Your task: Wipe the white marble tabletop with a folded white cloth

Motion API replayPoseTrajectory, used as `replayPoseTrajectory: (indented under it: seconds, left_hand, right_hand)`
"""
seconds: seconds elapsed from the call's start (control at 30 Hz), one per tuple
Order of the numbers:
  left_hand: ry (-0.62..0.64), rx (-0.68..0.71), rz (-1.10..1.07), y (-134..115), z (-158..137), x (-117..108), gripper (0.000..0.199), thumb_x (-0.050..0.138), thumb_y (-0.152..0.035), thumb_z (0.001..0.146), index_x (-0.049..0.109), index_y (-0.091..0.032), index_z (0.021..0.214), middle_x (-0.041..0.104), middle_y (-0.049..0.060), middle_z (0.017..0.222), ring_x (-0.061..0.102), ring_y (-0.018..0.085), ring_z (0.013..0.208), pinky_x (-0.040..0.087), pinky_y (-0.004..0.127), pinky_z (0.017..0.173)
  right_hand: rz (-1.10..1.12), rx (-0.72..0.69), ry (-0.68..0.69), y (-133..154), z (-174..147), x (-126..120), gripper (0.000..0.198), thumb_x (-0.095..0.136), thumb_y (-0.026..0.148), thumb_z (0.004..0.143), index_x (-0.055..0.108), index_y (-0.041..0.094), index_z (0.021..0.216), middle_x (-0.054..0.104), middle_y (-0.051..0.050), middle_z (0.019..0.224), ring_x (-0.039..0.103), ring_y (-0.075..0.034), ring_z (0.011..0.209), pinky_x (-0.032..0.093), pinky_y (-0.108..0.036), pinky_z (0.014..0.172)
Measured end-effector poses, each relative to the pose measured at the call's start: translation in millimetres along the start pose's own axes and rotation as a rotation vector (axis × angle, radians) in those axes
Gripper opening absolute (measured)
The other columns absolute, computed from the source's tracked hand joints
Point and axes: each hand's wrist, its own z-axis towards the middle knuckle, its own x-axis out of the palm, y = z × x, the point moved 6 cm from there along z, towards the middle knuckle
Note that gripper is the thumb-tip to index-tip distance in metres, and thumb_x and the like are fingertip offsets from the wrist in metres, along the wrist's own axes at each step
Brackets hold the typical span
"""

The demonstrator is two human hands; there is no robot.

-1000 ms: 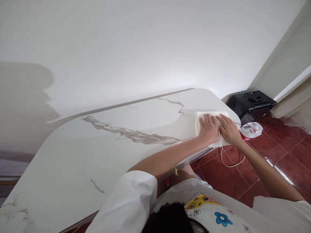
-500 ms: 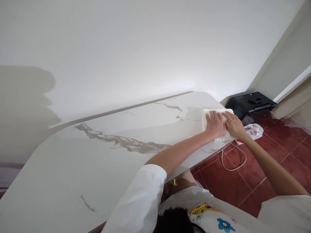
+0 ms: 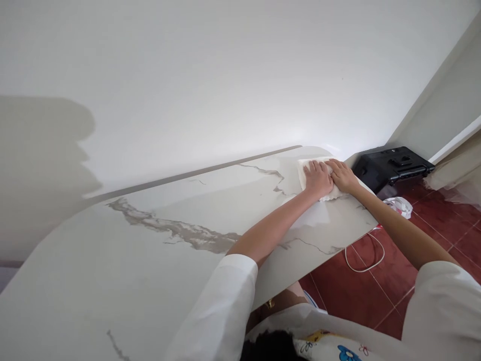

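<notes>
A white folded cloth [image 3: 329, 195] lies on the white, marble-patterned tabletop [image 3: 158, 281], close to its far right corner. On the cloth rests my left hand [image 3: 318, 180], its fingers stretched forward and slightly spread. My right hand [image 3: 342, 176] presses down just beside it, fingers extended and lying across the right part of the cloth. The two hands almost touch, and they cover much of the cloth. Both arms are reached out to the right.
A white wall [image 3: 210, 75] runs behind the table's far edge. Beyond the right end, a black case [image 3: 393, 168] sits on the red tiled floor [image 3: 406, 260]. Near it lie a clear plastic bag [image 3: 400, 206] and a white cable [image 3: 364, 271]. A pale curtain [image 3: 456, 170] hangs at right.
Both hands and the cloth have slid away from the near right edge, toward the back and left. The tabletop's front right part now shows. The camera view has shifted slightly.
</notes>
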Motion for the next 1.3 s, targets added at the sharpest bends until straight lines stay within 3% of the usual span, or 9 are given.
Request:
replayPoseTrajectory:
  seconds: [0.37, 0.73, 1.03, 1.3]
  left_hand:
    - [-0.054, -0.064, 0.014, 40, 59, 7, 0.057, 0.031, -0.031, 0.093, 0.033, -0.001, 0.141, 0.035, 0.024, 0.147, 0.028, 0.034, 0.137, 0.021, 0.052, 0.111]
    - [-0.077, -0.148, 0.014, 75, 97, 6, 0.054, 0.032, -0.030, 0.093, 0.038, -0.002, 0.139, 0.041, 0.022, 0.142, 0.033, 0.033, 0.133, 0.025, 0.051, 0.109]
    - [-0.054, -0.145, 0.006, 75, 94, 5, 0.057, 0.030, -0.031, 0.093, 0.034, -0.002, 0.141, 0.036, 0.022, 0.147, 0.027, 0.033, 0.138, 0.021, 0.050, 0.112]
    - [-0.054, -0.113, -0.007, 68, 69, 3, 0.058, 0.030, -0.032, 0.093, 0.033, -0.001, 0.142, 0.033, 0.023, 0.149, 0.024, 0.033, 0.140, 0.018, 0.050, 0.113]
  right_hand:
    - [0.057, -0.016, 0.023, -12, 74, 25, 0.051, 0.028, 0.021, 0.088, 0.044, 0.016, 0.136, 0.047, -0.012, 0.141, 0.042, -0.026, 0.129, 0.038, -0.046, 0.103]
    - [0.136, -0.094, 0.037, -5, 131, 37, 0.053, 0.029, 0.017, 0.083, 0.047, 0.015, 0.132, 0.052, -0.010, 0.137, 0.045, -0.024, 0.127, 0.034, -0.046, 0.109]
    - [0.123, -0.054, 0.055, -13, 128, 42, 0.053, 0.028, 0.022, 0.087, 0.044, 0.016, 0.137, 0.044, -0.009, 0.145, 0.039, -0.024, 0.135, 0.031, -0.046, 0.113]
    - [0.103, -0.051, 0.072, -7, 104, 39, 0.053, 0.028, 0.025, 0.090, 0.041, 0.016, 0.140, 0.042, -0.009, 0.148, 0.034, -0.023, 0.139, 0.028, -0.046, 0.115]
